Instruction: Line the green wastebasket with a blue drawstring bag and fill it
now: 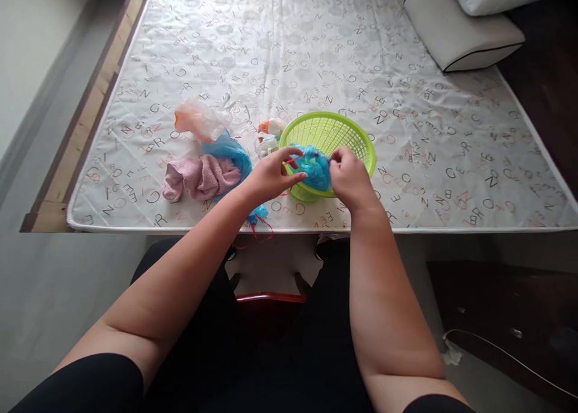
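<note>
A crumpled blue plastic bag (315, 171) hangs over the near side of a green plastic basket (330, 124). My right hand (351, 175) is closed, pinching the bag's right edge. At the bag's left side is my left hand (274, 173), its thumb and fingers apart. A thin red string (293, 161) crosses by the left fingers; whether it is gripped I cannot tell. Left of that hand lie a pink cloth (205, 178) and another blue plastic bag (228, 148), partly under the cloth. More red string dangles over the mattress edge below my left forearm.
Clear and orange-tinted plastic bags (198, 119) lie behind the pink cloth. Small wrapped items (270, 130) sit left of the basket. Everything rests on a letter-printed mattress (280, 58). A white cushion (460, 31) stands at the far right, and a red stool (271, 298) is below.
</note>
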Tool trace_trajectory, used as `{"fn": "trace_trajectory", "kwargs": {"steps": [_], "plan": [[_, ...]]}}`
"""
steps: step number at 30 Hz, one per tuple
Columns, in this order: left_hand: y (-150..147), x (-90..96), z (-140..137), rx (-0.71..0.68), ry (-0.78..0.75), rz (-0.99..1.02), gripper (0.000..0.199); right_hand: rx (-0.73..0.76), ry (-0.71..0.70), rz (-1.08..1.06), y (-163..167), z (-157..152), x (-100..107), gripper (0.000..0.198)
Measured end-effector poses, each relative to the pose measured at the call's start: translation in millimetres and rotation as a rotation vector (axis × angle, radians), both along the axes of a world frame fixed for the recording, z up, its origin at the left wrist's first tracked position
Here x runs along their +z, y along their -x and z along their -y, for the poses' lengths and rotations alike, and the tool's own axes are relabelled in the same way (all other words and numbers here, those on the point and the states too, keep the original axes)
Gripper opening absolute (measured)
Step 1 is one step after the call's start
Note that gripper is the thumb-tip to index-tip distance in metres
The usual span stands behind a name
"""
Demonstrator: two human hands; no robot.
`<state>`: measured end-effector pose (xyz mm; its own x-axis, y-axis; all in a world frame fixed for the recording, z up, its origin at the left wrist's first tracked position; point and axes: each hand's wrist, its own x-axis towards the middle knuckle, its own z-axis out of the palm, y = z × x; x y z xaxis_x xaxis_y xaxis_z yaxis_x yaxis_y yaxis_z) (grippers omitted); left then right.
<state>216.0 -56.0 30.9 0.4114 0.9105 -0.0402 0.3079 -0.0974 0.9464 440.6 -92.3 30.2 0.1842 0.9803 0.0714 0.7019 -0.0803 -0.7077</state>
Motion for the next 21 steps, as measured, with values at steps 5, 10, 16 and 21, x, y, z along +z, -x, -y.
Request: {"fn": "trace_trajectory", "kwargs": {"steps": [5, 10, 16, 21], "plan": [[-3, 0.7, 1, 0.164, -0.181, -0.079, 0.051, -0.061, -0.171, -0.341, 1, -7, 0, 0.027], [-6, -1.3, -3, 0.261, -0.164, -0.125, 0.061, -0.009, -0.155, -0.596, 6, -8, 1, 0.037], [-10, -1.7, -6, 0.187, -0.165, -0.153, 0.008, 0.044, -0.132, -0.555, 4, 3, 23, 0.051], [-3, -6.8, -20, 0.395, 0.010, 0.062, 0.006, 0.043, -0.102, -0.477, -13, 8, 25, 0.042]]}}
